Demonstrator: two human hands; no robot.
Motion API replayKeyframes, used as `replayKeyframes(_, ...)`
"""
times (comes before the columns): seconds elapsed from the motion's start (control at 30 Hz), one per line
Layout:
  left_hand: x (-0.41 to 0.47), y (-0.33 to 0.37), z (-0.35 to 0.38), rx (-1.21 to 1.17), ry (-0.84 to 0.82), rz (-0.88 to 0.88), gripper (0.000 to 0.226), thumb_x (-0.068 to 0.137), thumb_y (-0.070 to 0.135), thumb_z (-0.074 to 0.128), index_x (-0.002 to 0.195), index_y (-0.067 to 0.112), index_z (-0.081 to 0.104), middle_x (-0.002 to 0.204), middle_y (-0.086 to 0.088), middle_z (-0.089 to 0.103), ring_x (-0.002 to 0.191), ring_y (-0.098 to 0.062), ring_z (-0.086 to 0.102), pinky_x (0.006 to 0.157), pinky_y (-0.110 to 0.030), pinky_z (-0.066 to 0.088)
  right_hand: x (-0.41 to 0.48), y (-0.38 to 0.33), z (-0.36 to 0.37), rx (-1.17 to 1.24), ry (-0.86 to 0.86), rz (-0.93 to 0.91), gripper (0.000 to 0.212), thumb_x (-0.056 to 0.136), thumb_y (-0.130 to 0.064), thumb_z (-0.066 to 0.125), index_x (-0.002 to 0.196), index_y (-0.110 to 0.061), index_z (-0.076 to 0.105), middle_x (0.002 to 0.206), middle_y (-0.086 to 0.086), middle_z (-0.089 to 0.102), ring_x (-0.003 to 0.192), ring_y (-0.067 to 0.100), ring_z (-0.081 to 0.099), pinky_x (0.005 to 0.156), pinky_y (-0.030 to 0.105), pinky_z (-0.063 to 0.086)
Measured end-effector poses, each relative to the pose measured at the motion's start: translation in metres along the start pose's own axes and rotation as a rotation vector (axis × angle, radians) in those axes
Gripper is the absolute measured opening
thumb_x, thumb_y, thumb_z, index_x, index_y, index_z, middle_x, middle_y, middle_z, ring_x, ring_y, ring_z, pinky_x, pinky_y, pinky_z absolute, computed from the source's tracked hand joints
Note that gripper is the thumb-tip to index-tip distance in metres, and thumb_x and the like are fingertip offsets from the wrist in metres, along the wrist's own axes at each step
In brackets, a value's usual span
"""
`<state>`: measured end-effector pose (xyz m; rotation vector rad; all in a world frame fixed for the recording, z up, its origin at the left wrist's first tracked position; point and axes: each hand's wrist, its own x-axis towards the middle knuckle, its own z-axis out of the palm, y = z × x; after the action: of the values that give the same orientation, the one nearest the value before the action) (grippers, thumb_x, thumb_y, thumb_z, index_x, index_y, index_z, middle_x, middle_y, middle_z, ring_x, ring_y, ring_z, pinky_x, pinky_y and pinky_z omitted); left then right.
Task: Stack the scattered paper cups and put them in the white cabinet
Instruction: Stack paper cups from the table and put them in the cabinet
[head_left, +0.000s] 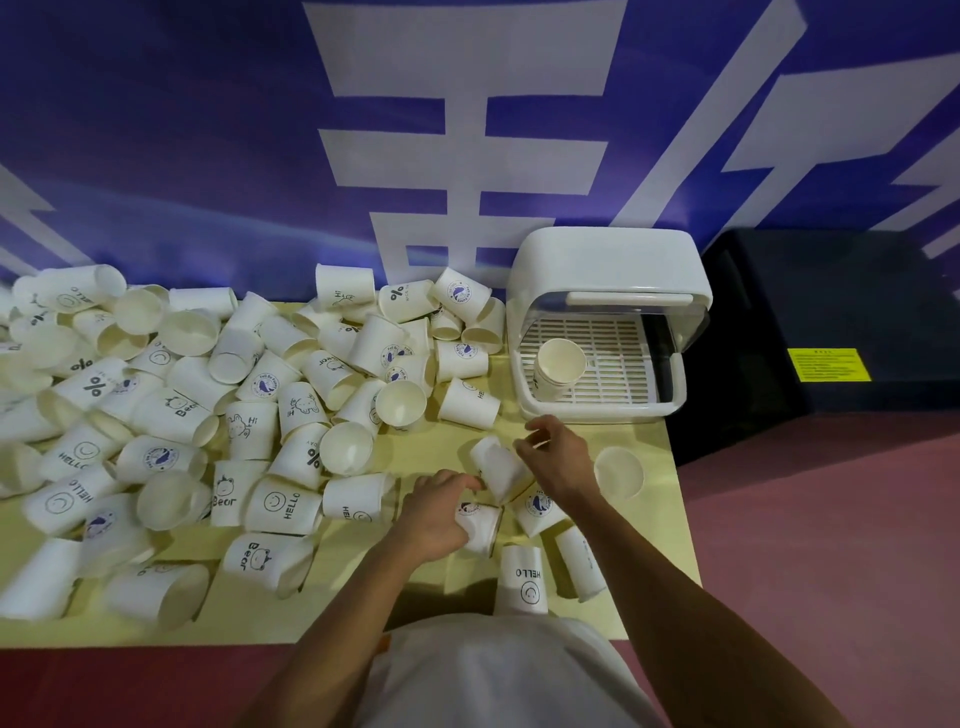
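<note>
Left hand: the left hand (439, 514) is seen near the table's front right, with its fingers curled round a gripped cup (480, 530) from above.
Gripped cup: a whale logo is shown on it. It is laid roughly on its side, and its mouth end cannot be told (the fingers cover much of it).
Right hand: the right hand (558, 457) is held just beside a tilted cup (498, 470) with fingers loosely curled. Whether anything is gripped cannot be told.
Tilted cup: its long axis is set diagonally, with the narrow base toward the back left and the wider mouth toward the front right.
Loose cups nearby: four are counted. These are a whale cup (540, 506) on its side, a HELLO cup (524, 579) at the front edge with its narrow end toward the back, a plain cup (579, 569) on its side, and an open cup (618, 473) by the right edge with its mouth turned upward.
Heap: scattered cups (171, 415) are spread over the left and middle of the table (343, 613). Most are on their sides, pointed every way, and they are too many and too blurred to be counted.
White cabinet: one white cabinet (608, 260) is set at the back right corner with its front open.
Inside: one stack of cups (558, 366) is stood upright, mouth up, at the left front of the slatted tray.
Past the right edge: one black box (831, 312) with one yellow label (828, 364) is seen.
</note>
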<state>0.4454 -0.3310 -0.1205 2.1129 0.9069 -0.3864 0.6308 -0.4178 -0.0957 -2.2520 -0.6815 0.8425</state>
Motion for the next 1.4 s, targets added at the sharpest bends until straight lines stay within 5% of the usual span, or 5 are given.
replayKeyframes(0.23,-0.005,-0.003,0.010,0.170,-0.035,0.037,0.075,0.074,0.021,0.069,0.141,0.038,0.041,0.143,0.014,0.040,0.129,-0.020,0.033,0.098,-0.041,0.035,-0.017,0.016,0.021,-0.364,-0.052,-0.123,0.059,0.084,-0.044,0.071,0.134,-0.016,0.057,0.129,0.008,0.058,0.117,0.029,0.054,0.100,0.041,0.044)
replayKeyframes(0.4,-0.006,-0.004,0.014,0.191,-0.021,0.027,0.075,0.076,0.027,0.072,0.143,0.039,0.040,0.143,0.012,0.043,0.130,-0.020,0.033,0.099,-0.043,0.034,-0.019,0.019,0.025,-0.582,-0.048,-0.220,0.070,0.085,-0.057,0.066,0.140,-0.018,0.048,0.134,0.006,0.055,0.124,0.027,0.049,0.104,0.038,0.035)
replayKeyframes(0.7,-0.007,-0.010,0.017,0.231,0.060,0.065,0.068,0.079,0.038,0.072,0.141,0.038,0.044,0.143,0.014,0.044,0.129,-0.019,0.034,0.101,-0.039,0.033,-0.015,0.017,0.031,-0.844,-0.115,-0.144,0.080,0.086,-0.071,0.055,0.137,-0.010,0.047,0.138,0.012,0.051,0.136,0.032,0.038,0.123,0.048,0.014)
replayKeyframes(1.0,-0.001,-0.006,0.009,0.154,0.183,0.044,0.063,0.076,0.029,0.069,0.134,0.037,0.045,0.132,0.014,0.048,0.121,-0.017,0.038,0.097,-0.035,0.036,-0.008,-0.012,0.009,-0.474,-0.023,-0.142,0.065,0.081,-0.051,0.070,0.130,-0.014,0.049,0.121,0.007,0.062,0.108,0.031,0.059,0.092,0.041,0.047)
replayKeyframes(1.4,0.006,0.006,0.003,0.055,0.305,0.042,0.066,0.073,0.026,0.071,0.133,0.028,0.046,0.127,0.006,0.053,0.115,-0.022,0.042,0.088,-0.033,0.038,0.004,-0.059,-0.038,0.068,0.344,-0.197,0.072,0.080,-0.045,0.077,0.136,-0.018,0.041,0.131,0.000,0.043,0.106,0.023,0.058,0.085,0.046,0.056)
